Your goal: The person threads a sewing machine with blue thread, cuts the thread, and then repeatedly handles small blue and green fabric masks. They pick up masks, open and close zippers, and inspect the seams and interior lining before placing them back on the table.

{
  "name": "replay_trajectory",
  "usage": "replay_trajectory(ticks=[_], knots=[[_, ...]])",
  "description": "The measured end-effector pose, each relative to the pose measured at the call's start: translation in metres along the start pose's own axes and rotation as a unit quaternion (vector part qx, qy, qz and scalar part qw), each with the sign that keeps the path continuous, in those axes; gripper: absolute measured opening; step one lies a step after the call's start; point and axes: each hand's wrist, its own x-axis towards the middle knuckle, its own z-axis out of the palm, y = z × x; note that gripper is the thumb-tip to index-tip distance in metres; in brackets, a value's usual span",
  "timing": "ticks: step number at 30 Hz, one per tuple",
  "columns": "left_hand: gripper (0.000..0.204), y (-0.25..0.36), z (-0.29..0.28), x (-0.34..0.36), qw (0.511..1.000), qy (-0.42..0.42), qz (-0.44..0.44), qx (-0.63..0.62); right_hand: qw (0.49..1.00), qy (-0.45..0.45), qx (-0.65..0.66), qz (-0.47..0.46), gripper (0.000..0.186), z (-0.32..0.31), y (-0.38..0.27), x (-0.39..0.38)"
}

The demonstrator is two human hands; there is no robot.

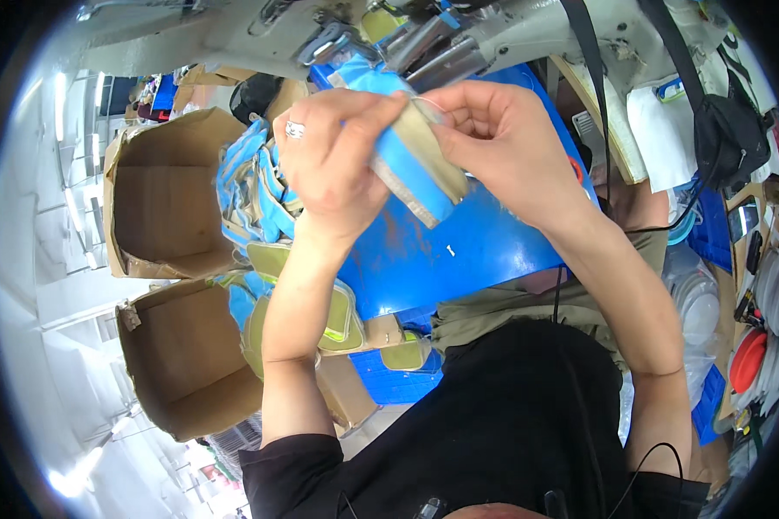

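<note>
A folded fabric piece (421,164) with blue and beige bands is held up over a blue work surface, between both hands. My left hand (333,156), with a ring on one finger, is closed around its left side. My right hand (511,143) has thumb and index finger pinched at its upper right edge, where a thin pale thread seems to curve. The fingertips there partly hide what they grip. Just beyond the hands is the metal presser-foot area of a sewing machine (424,43), with more blue fabric beside it.
A heap of blue and beige fabric pieces (255,186) lies left of the blue work surface (467,259). Two open cardboard boxes (169,208) stand further left. Olive-green fabric panels (342,316) sit below my left forearm. Black straps and a black pouch (731,143) hang at right.
</note>
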Motion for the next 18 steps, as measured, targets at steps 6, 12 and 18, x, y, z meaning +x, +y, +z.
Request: replay_trajectory(ticks=[6, 12, 18], knots=[[0.026, 0.006, -0.006, -0.006, 0.969, -0.033, -0.18, -0.167, 0.999, 0.008, 0.04, 0.008, 0.03, 0.005, 0.004, -0.005], [0.021, 0.005, -0.017, -0.006, 0.918, -0.099, -0.259, -0.284, 0.998, 0.01, 0.058, -0.006, 0.032, 0.006, 0.006, -0.009], [0.024, 0.004, -0.022, -0.009, 0.865, -0.114, -0.343, -0.347, 0.995, 0.009, 0.098, -0.002, 0.03, 0.008, 0.009, -0.009]])
